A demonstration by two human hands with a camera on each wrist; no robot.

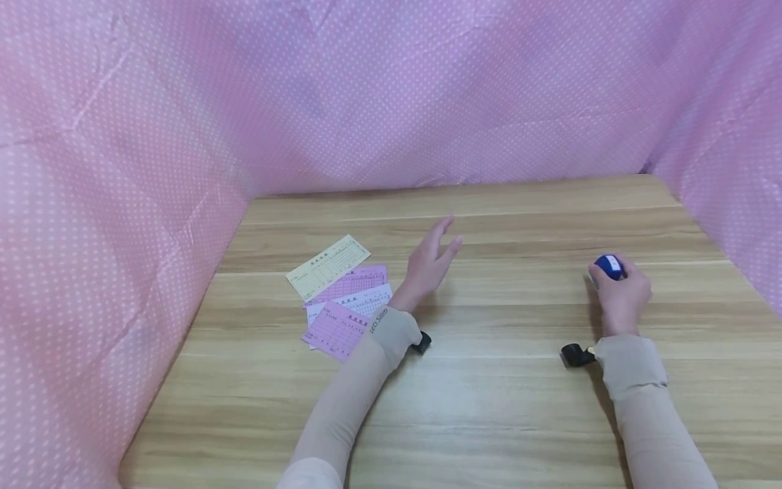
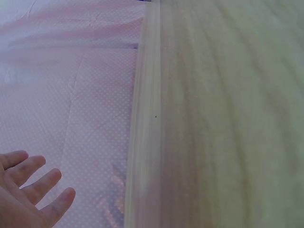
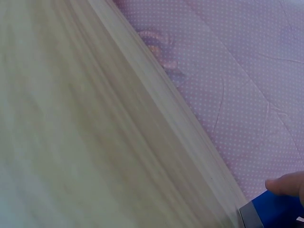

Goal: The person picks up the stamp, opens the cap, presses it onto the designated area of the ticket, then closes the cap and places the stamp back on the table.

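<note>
My right hand (image 1: 624,293) grips a small, rounded blue object with a white label (image 1: 611,266), thumb on its left side, over the right part of the table. In the right wrist view a corner of this blue object (image 3: 278,209) shows, with a dark grey end and a fingertip (image 3: 285,184) against it; its exact kind is not clear. My left hand (image 1: 425,272) holds nothing, its fingers extended and apart, just right of several overlapping printed paper slips. These are a yellow slip (image 1: 328,267), two pink slips (image 1: 332,331) and a white slip (image 1: 375,299). My left sleeve covers part of the lower slips.
The wooden table (image 1: 501,421) reaches back to a pink polka-dot cloth (image 1: 427,88) that hangs behind it and on both sides. A small black camera (image 1: 421,343) sits at the left cuff, another black camera (image 1: 576,355) at the right cuff.
</note>
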